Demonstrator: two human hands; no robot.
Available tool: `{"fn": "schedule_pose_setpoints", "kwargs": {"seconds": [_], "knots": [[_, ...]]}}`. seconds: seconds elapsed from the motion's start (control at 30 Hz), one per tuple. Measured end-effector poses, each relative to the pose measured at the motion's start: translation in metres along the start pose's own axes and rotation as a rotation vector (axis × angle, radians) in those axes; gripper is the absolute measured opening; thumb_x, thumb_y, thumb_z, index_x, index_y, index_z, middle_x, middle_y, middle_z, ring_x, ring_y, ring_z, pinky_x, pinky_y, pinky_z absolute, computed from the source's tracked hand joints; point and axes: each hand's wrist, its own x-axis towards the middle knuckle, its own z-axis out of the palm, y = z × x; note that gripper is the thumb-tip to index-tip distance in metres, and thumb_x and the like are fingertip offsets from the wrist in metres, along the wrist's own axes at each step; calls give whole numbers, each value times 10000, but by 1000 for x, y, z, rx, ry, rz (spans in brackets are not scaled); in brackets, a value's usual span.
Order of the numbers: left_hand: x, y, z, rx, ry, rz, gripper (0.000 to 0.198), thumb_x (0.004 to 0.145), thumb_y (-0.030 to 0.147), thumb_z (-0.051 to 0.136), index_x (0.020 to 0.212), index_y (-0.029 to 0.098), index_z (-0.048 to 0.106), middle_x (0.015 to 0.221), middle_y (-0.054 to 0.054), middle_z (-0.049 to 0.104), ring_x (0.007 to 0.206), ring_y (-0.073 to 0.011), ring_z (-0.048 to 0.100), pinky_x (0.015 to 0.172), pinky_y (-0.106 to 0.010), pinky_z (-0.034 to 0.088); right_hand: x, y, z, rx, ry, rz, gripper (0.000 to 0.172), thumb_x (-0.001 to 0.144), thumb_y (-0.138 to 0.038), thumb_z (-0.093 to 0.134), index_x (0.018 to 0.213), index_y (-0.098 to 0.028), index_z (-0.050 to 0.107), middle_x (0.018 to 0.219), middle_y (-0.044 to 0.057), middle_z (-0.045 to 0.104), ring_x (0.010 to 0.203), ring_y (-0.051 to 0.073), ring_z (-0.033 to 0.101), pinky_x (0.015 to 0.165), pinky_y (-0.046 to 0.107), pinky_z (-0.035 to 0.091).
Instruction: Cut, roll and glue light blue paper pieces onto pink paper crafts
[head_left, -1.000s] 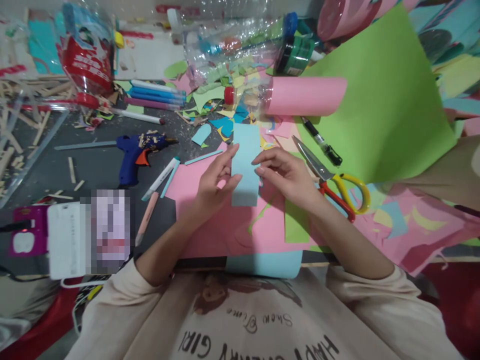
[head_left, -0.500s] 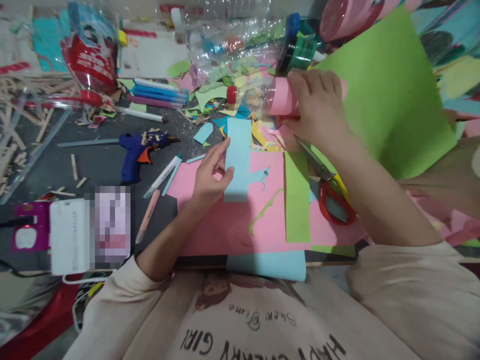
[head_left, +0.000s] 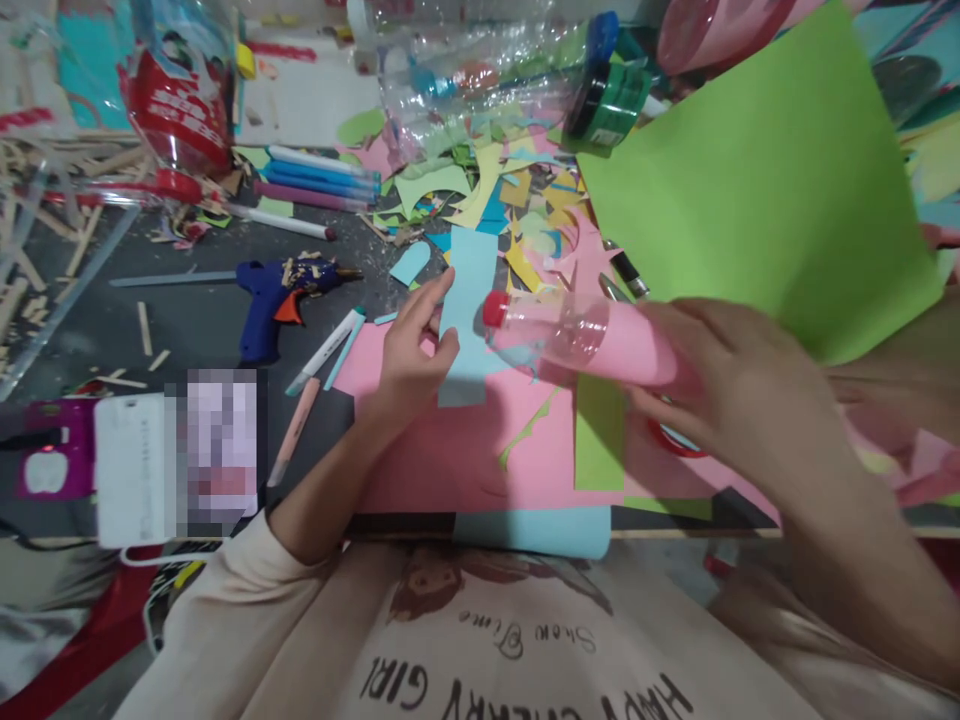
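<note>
My right hand [head_left: 739, 385] grips a small clear plastic bottle [head_left: 581, 330] around its pink-wrapped end. The bottle lies tilted in the air, its red cap pointing left, over the pink sheet [head_left: 420, 460]. At the left edge of a light blue paper strip [head_left: 469, 300] is my left hand [head_left: 416, 360], thumb and forefinger against the paper; its other fingers are partly hidden. A green paper strip [head_left: 600, 440] rests on the pink sheet below the bottle. Scissors [head_left: 679, 440] show only part of a red handle beneath my right hand.
A blue glue gun [head_left: 262, 310] lies to the left, near several markers [head_left: 319, 185]. Paper scraps [head_left: 525, 210] and clear bottles [head_left: 480, 85] crowd the back. A large green sheet [head_left: 765, 190] spreads at the right. A rolled blue sheet [head_left: 532, 530] sits at the table edge.
My right hand has brought the pink-wrapped bottle from the back scraps toward me and to the right, over the pink sheet. My left hand and the blue strip have barely shifted.
</note>
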Motion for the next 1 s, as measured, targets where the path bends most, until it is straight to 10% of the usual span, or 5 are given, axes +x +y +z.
{"fn": "schedule_pose_setpoints", "kwargs": {"seconds": [0.63, 0.77, 1.0], "knots": [[10, 15, -1, -714, -113, -408, 416, 720, 424, 807, 1059, 244, 648, 1067, -36, 692, 530, -46, 558, 482, -191, 493, -23, -23, 24, 321, 3, 120, 551, 867, -562, 582, 1278, -195, 563, 1095, 153, 671, 970, 316, 644, 798, 467, 542], [12, 18, -2, -615, -77, -364, 345, 738, 509, 777, 912, 218, 712, 826, -14, 683, 658, -101, 621, 629, -226, 536, -25, -25, 21, 334, 3, 150, 559, 877, -588, 551, 1302, -225, 545, 1097, 141, 667, 961, 310, 647, 785, 466, 549], [12, 22, -3, -520, -148, -346, 486, 736, 602, 731, 1033, 217, 723, 1100, -78, 736, 1051, -236, 683, 925, -355, 547, -24, -27, 24, 298, 15, 161, 534, 906, -558, 505, 1316, -217, 536, 1093, 146, 668, 964, 316, 646, 797, 475, 545]]}}
